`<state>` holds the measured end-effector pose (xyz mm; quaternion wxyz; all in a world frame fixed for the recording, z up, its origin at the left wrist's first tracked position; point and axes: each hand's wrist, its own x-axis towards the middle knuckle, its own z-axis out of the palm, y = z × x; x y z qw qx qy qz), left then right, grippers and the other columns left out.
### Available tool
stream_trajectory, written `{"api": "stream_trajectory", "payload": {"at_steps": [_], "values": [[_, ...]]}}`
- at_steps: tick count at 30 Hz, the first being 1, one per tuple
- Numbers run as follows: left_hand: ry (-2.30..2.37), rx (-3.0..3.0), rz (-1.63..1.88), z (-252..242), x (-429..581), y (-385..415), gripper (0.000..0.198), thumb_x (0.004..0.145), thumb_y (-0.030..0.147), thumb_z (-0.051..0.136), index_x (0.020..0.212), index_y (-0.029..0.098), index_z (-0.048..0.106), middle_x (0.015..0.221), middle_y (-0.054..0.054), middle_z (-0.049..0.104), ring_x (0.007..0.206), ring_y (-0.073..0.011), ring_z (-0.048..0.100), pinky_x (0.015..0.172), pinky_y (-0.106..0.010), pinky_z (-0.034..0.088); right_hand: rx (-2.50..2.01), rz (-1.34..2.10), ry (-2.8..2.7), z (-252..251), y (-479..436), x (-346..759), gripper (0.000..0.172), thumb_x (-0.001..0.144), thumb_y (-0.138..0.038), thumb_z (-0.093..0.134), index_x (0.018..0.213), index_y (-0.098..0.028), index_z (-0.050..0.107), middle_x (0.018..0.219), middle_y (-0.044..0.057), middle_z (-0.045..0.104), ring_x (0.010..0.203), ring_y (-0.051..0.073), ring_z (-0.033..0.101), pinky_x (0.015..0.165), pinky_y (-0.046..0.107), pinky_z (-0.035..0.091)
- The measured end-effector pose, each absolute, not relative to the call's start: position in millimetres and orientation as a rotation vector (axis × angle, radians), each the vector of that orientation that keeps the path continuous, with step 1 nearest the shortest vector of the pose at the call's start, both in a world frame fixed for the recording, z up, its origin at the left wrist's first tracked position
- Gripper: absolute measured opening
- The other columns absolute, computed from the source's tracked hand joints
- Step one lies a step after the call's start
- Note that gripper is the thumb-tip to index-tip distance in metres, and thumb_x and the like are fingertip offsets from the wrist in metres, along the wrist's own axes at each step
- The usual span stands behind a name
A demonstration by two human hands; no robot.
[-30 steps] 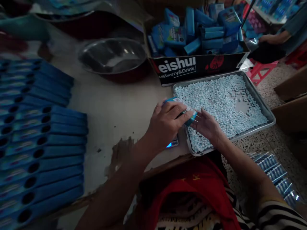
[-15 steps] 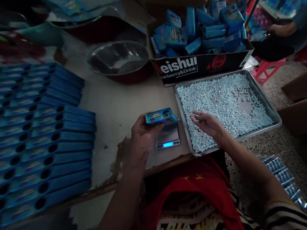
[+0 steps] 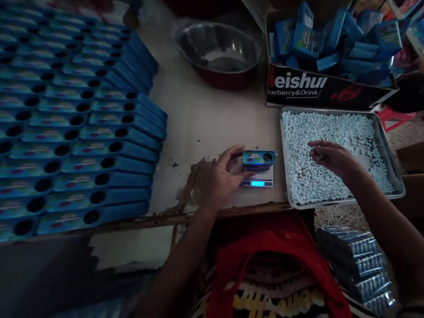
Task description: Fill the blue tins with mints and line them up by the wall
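A blue printed box (image 3: pixel 258 158) with a round dark hole in its top stands on a small digital scale (image 3: pixel 270 177), whose display glows blue. My left hand (image 3: pixel 228 174) is at the box's left side, its thumb and fingers spread apart; whether a fingertip still touches the box is hard to see. Over a metal tray (image 3: pixel 285 132) of small pale blue and white candies (image 3: pixel 308 181), my right hand (image 3: pixel 334 159) has its fingers curled together, with pale candies showing at the fingertips.
Rows of blue boxes (image 3: pixel 99 145) with round holes cover the table's left side. A metal bowl (image 3: pixel 218 53) stands behind the scale. A black carton (image 3: pixel 331 88) full of blue boxes is behind the tray. Wrapped packs (image 3: pixel 367 265) lie on the floor at right.
The blue box has gone from my left hand's grip down onto the scale, and that hand has opened. My right hand stays over the tray. The view has shifted left.
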<state>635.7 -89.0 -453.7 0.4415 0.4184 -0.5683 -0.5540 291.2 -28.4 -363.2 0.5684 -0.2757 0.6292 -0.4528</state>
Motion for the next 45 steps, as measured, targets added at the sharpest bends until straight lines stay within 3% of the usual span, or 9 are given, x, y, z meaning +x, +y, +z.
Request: {"api": "stream_trajectory", "payload": {"at_steps": [5, 10, 13, 19, 22, 27, 32, 40, 45], "values": [[-1.312, 1.130, -1.237, -444.4, 673.1, -82.6, 0.060, 0.072, 0.036, 0.100, 0.126, 0.024, 0.079, 0.125, -0.009, 0.082, 0.124, -0.0292, 0.077, 0.122, -0.051, 0.057, -0.761, -1.015, 1.522, -343.7, -32.4, 298.0, 0.028, 0.086, -0.035, 0.093, 0.105, -0.017, 0.083, 0.073, 0.004, 0.072, 0.056, 0.010, 0.054, 0.049, 0.024, 0.041], [-1.129, 1.230, -1.061, -428.3, 694.8, -81.7, 0.033, 0.078, 0.023, 0.094, 0.108, 0.018, 0.081, 0.104, -0.005, 0.082, 0.102, -0.0209, 0.079, 0.100, -0.035, 0.065, -0.746, -1.068, 1.652, -331.9, -37.3, 290.0, 0.008, 0.088, -0.023, 0.086, 0.095, -0.020, 0.083, 0.078, 0.006, 0.074, 0.065, 0.013, 0.060, 0.055, 0.025, 0.047], [-1.115, 1.208, -0.994, -415.8, 695.3, -84.7, 0.030, 0.077, 0.017, 0.092, 0.104, 0.019, 0.081, 0.100, -0.003, 0.083, 0.098, -0.0181, 0.078, 0.095, -0.031, 0.064, -0.715, -1.109, 1.677, -326.0, -37.3, 279.1, 0.013, 0.085, -0.016, 0.084, 0.097, -0.023, 0.084, 0.084, 0.006, 0.075, 0.071, 0.015, 0.063, 0.058, 0.027, 0.051], [-1.257, 1.107, -1.036, -400.8, 683.2, -94.0, 0.039, 0.080, 0.033, 0.101, 0.112, 0.023, 0.080, 0.105, -0.003, 0.082, 0.104, -0.0222, 0.078, 0.098, -0.038, 0.063, -0.705, -1.122, 1.737, -326.9, -36.8, 265.9, 0.008, 0.090, -0.021, 0.080, 0.094, -0.025, 0.086, 0.074, 0.005, 0.073, 0.066, 0.010, 0.062, 0.058, 0.031, 0.042], [-1.461, 1.002, -1.027, -397.3, 676.9, -95.8, 0.048, 0.084, 0.039, 0.100, 0.125, 0.027, 0.077, 0.120, -0.004, 0.081, 0.118, -0.0264, 0.078, 0.109, -0.044, 0.061, -0.832, -1.089, 1.724, -335.1, -36.1, 268.8, 0.006, 0.091, -0.031, 0.085, 0.095, -0.028, 0.083, 0.072, 0.004, 0.073, 0.062, 0.012, 0.059, 0.056, 0.033, 0.041], [-1.920, 0.911, -0.793, -393.1, 668.1, -92.9, 0.076, 0.088, 0.025, 0.096, 0.155, 0.031, 0.061, 0.150, -0.007, 0.071, 0.141, -0.0311, 0.068, 0.125, -0.048, 0.053, -0.977, -1.015, 1.733, -348.1, -33.1, 266.9, 0.021, 0.090, -0.042, 0.089, 0.093, -0.027, 0.074, 0.084, 0.004, 0.080, 0.067, 0.017, 0.064, 0.059, 0.030, 0.047], [-2.053, 0.981, -0.673, -396.2, 652.7, -91.9, 0.090, 0.078, 0.013, 0.100, 0.155, 0.030, 0.056, 0.154, -0.008, 0.068, 0.143, -0.0340, 0.066, 0.125, -0.050, 0.055, -0.966, -1.050, 1.673, -348.7, -34.7, 266.4, 0.023, 0.085, -0.039, 0.093, 0.094, -0.025, 0.076, 0.077, 0.001, 0.077, 0.061, 0.013, 0.060, 0.055, 0.026, 0.044], [-2.053, 1.234, -1.003, -401.3, 647.6, -89.6, 0.083, 0.083, 0.024, 0.098, 0.153, 0.027, 0.055, 0.147, -0.011, 0.074, 0.135, -0.0345, 0.074, 0.115, -0.050, 0.061, -1.519, -0.844, 1.466, -341.7, -58.7, 368.9, 0.017, 0.098, -0.033, 0.076, 0.110, -0.022, 0.083, 0.074, -0.001, 0.073, 0.064, 0.013, 0.061, 0.064, 0.028, 0.047], [-2.168, 1.183, -0.889, -390.4, 631.2, -88.5, 0.070, 0.086, 0.021, 0.093, 0.149, 0.022, 0.062, 0.151, -0.014, 0.072, 0.142, -0.0359, 0.068, 0.122, -0.051, 0.056, -1.915, -0.603, 1.479, -340.9, -60.5, 403.6, 0.028, 0.098, -0.023, 0.064, 0.114, -0.024, 0.087, 0.108, 0.008, 0.087, 0.094, 0.024, 0.078, 0.087, 0.035, 0.055]]}}
